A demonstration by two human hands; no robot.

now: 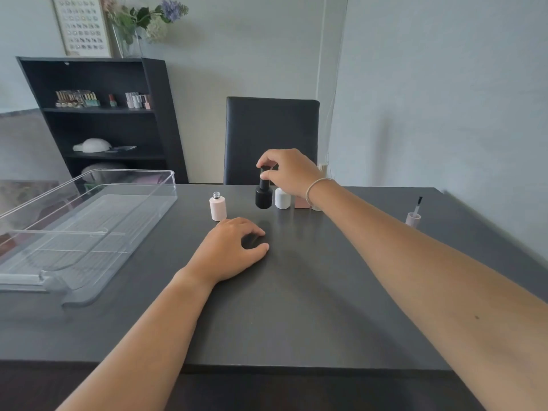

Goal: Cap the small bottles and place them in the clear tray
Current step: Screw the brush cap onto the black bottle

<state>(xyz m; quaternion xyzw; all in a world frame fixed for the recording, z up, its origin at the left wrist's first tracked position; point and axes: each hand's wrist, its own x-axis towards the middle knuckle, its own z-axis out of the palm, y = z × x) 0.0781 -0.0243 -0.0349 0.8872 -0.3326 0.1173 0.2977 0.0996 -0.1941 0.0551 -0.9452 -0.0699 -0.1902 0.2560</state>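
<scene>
Head view, I'm logging: right hand [289, 170] pinching the cap of a small black capped bottle [263, 194], lifting it just off the dark table [296, 292]. Left hand [231, 250] resting loosely curled, holding nothing. Pale pink bottle [218, 207] standing uncapped; its brush cap [414, 215] well apart at right. White bottle [282, 198] & others behind wrist, caps hidden. Clear plastic tray [89, 229] looking empty; I'm judging task barely begun.
</scene>
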